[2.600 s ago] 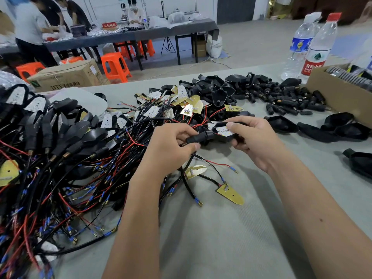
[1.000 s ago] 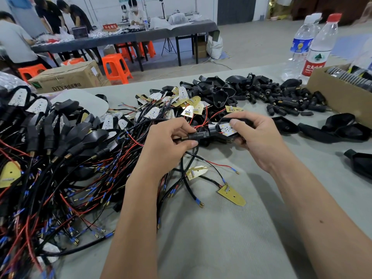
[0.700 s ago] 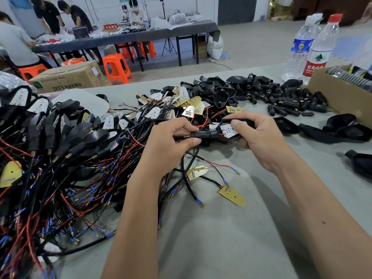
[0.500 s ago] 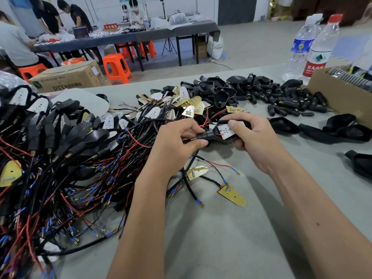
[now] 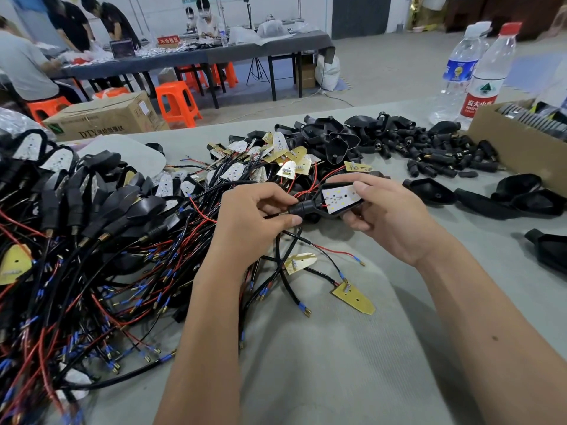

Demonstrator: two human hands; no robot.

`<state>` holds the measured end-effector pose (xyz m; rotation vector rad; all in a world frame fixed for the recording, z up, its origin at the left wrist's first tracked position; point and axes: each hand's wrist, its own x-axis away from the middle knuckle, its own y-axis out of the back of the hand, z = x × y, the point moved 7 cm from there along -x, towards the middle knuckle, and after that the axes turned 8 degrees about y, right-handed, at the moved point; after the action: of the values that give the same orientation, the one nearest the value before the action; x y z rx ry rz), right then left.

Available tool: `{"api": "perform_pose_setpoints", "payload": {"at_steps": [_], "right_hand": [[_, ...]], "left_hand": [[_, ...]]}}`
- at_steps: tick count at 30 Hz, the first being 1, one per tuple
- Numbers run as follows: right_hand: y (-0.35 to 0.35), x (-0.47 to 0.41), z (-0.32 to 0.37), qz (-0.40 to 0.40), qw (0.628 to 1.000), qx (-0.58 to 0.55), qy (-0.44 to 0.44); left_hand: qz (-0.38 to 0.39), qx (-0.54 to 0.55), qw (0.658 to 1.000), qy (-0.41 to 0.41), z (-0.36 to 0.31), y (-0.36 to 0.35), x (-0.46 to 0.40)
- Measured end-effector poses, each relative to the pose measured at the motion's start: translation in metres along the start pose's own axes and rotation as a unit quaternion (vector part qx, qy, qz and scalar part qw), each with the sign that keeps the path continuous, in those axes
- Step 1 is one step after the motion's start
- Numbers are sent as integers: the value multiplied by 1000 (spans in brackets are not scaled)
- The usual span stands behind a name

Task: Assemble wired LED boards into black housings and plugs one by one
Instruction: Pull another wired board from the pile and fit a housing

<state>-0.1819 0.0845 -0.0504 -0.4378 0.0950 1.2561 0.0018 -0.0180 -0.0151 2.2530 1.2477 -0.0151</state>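
Your left hand (image 5: 260, 214) now pinches the black plug (image 5: 302, 207) between thumb and forefinger, and the plug sits tight against the narrow neck of the black housing (image 5: 337, 197), where a moment ago there was more of a gap between them. Your right hand (image 5: 389, 216) grips that housing, thumb lying along its upper edge and the fingers (image 5: 352, 217) curled underneath. The white LED board (image 5: 340, 196) lies face up inside the housing, its LEDs showing, with a red wire (image 5: 308, 191) looping out at the neck. Compared with 2.6 s ago, the board is turned more squarely toward you and looks bedded in the shell rather than half covered by your thumb, and the plug has slid along the lead until it meets the housing. That suggests this unit is close to done; whether the plug has fully seated cannot be told from here. The whole piece is held in the air just above the tabletop (image 5: 337, 363), over the tangle of loose wired boards (image 5: 276, 167). To your left lies the heap of finished units (image 5: 92, 204), which seems the likely place for this one. Spare plugs (image 5: 435, 151) and empty housings (image 5: 432, 191) wait on the right, near the cardboard box (image 5: 518, 148) and 2 water bottles (image 5: 478, 72). Other people work at a far table (image 5: 270, 47).
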Motion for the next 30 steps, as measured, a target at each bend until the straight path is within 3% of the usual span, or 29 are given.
{"api": "perform_pose_setpoints", "payload": {"at_steps": [6, 19, 25, 27, 30], "right_hand": [[-1, 1, -4, -14, 997, 75, -20], [3, 1, -6, -37, 997, 60, -41], [12, 0, -2, -63, 995, 69, -34], [19, 1, 0, -84, 991, 99, -33], [26, 2, 3, -96, 965, 240, -31]], "left_hand": [[4, -15, 1000, 5, 2, 1, 1], [0, -43, 999, 5, 3, 5, 2], [25, -127, 991, 15, 4, 14, 3], [38, -131, 990, 32, 9, 21, 4], [63, -139, 987, 54, 13, 22, 4]]}}
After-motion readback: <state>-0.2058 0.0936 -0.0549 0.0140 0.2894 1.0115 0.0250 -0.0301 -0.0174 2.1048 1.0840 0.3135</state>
